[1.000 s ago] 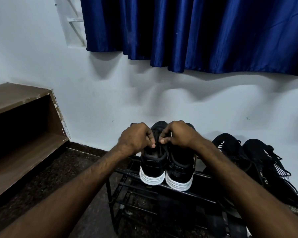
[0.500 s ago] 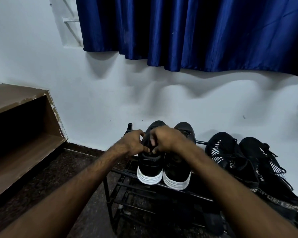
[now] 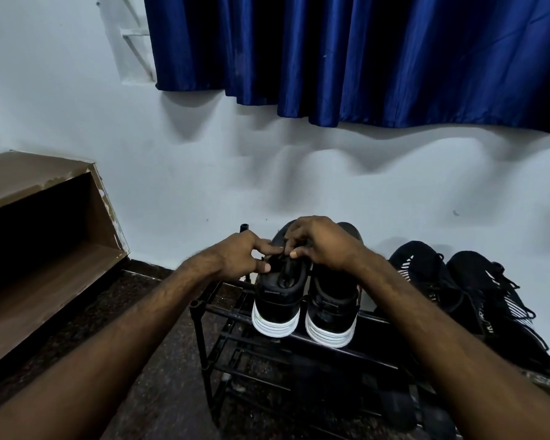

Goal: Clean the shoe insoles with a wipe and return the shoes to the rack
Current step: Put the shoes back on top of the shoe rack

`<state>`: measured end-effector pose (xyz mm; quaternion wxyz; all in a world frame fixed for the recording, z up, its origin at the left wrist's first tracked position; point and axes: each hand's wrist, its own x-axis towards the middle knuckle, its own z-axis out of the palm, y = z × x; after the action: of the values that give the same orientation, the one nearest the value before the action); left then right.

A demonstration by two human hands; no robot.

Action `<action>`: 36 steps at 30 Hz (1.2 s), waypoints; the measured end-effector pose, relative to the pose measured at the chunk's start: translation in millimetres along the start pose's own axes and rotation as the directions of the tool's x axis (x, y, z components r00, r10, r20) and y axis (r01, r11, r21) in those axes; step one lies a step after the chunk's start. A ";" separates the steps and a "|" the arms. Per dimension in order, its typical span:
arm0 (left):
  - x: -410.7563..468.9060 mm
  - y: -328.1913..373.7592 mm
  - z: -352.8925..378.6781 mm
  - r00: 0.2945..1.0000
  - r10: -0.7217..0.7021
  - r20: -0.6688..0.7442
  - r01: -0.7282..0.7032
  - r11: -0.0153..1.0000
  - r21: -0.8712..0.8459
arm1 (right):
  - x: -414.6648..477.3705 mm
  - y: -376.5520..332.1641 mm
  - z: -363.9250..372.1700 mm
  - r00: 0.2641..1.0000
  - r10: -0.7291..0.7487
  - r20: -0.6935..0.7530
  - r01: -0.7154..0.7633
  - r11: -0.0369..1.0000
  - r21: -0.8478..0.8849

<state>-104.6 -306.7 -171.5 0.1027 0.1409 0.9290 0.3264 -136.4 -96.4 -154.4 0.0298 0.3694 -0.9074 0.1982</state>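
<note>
On rack (image 3: pixel 226 314), top tier: left shoe (image 3: pixel 278 300) and right shoe (image 3: pixel 332 308), black with white soles, side by side, heels toward camera.
Left hand (image 3: pixel 238 255): fingers (image 3: pixel 267 249) and thumb pinch the left shoe's collar at its opening.
Right hand (image 3: pixel 324 246): above the right shoe; fingers (image 3: pixel 296 254) curled, pinching the left shoe's tongue or lace, cannot tell which.
Right of pair: second pair (image 3: pixel 464 290), black, white stripes.
Far left: brown shelf (image 3: pixel 45 274).
Above: blue curtain (image 3: pixel 362 58).
</note>
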 end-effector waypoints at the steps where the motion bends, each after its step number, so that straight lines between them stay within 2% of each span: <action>1: -2.3 -0.9 -0.7 1.000 0.009 -0.001 -0.009 0.999 -0.037 | 1.5 -0.6 2.0 1.000 -0.017 0.010 0.017 0.998 -0.058; 3: -4.9 -1.5 1.9 0.999 0.027 -0.020 -0.028 0.999 -0.024 | 3.7 -3.1 5.6 0.999 -0.045 0.026 0.048 0.990 -0.136; 5: -3.8 -3.0 8.1 0.998 0.047 -0.046 -0.047 0.999 0.002 | 3.8 -5.4 6.1 0.999 -0.036 0.026 0.039 0.990 -0.139; 6: -3.8 -1.9 10.1 0.997 0.050 -0.062 -0.050 0.999 0.004 | 3.6 -5.6 4.9 1.000 -0.018 0.012 0.019 0.995 -0.094; 8: -6.1 2.5 9.2 0.992 0.035 -0.123 -0.038 0.999 -0.020 | 3.0 -6.6 1.1 0.998 0.059 -0.031 -0.056 0.993 0.105; 10: -9.2 9.6 4.0 0.972 -0.009 -0.237 -0.002 0.999 -0.048 | 0.8 -5.7 -2.1 0.985 0.165 -0.046 -0.148 0.957 0.248; 12: -11.3 11.7 3.1 0.947 -0.102 -0.306 0.081 0.993 -0.081 | -0.4 -6.1 -2.9 0.963 0.270 0.030 -0.270 0.940 0.207; 15: -17.0 12.3 8.9 0.961 -0.261 -0.093 0.246 0.958 -0.151 | -0.2 -15.4 -3.7 0.936 0.334 0.115 -0.338 0.941 0.024; 17: -20.0 13.2 12.0 0.955 -0.294 -0.037 0.285 0.944 -0.165 | 1.2 -23.4 -3.7 0.934 0.342 0.106 -0.344 0.939 -0.005; 22: -28.1 12.3 6.1 0.945 -0.290 -0.147 0.274 0.954 -0.122 | 5.2 -33.9 4.4 0.950 0.308 0.059 -0.312 0.946 0.084; 27: -40.3 0.2 -0.6 0.933 -0.317 -0.169 0.295 0.945 -0.141 | 12.7 -44.3 20.7 0.957 0.291 0.007 -0.289 0.947 0.140; 36: -44.2 -2.1 -4.8 0.946 -0.250 -0.207 0.257 0.967 0.004 | 20.1 -49.1 24.4 0.947 0.321 0.005 -0.320 0.943 0.095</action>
<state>-64.9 -325.6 -164.8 0.0456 -0.0123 0.9499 0.3089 -115.3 -150.8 -156.2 -0.0156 0.2170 -0.9448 0.2451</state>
